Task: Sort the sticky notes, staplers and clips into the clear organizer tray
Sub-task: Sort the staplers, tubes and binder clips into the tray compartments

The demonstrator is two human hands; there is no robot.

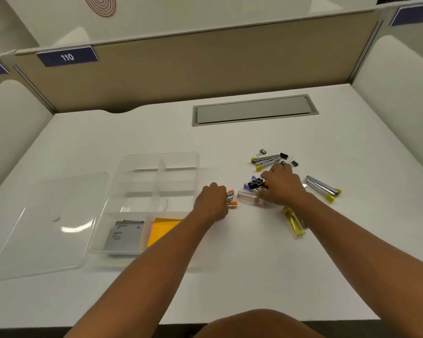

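Note:
The clear organizer tray (156, 159) lies left of centre on the white desk. Its near compartments hold a grey booklet (123, 236) and orange sticky notes (163, 229). My left hand (211, 201) is closed on a small orange-tipped stapler (231, 198) just right of the tray. My right hand (282, 186) rests over a pile of black binder clips (255, 184) and a pink clear stapler (248, 197), fingers curled on them. Silver staplers with yellow tips lie at the back (266, 160) and right (321, 187). A yellow clear stapler (294, 222) sits beside my right forearm.
The tray's clear lid (47, 223) lies flat to its left. A grey cable hatch (254, 109) is set into the desk behind. More binder clips (288, 160) lie at the back. Beige partitions enclose the desk on three sides.

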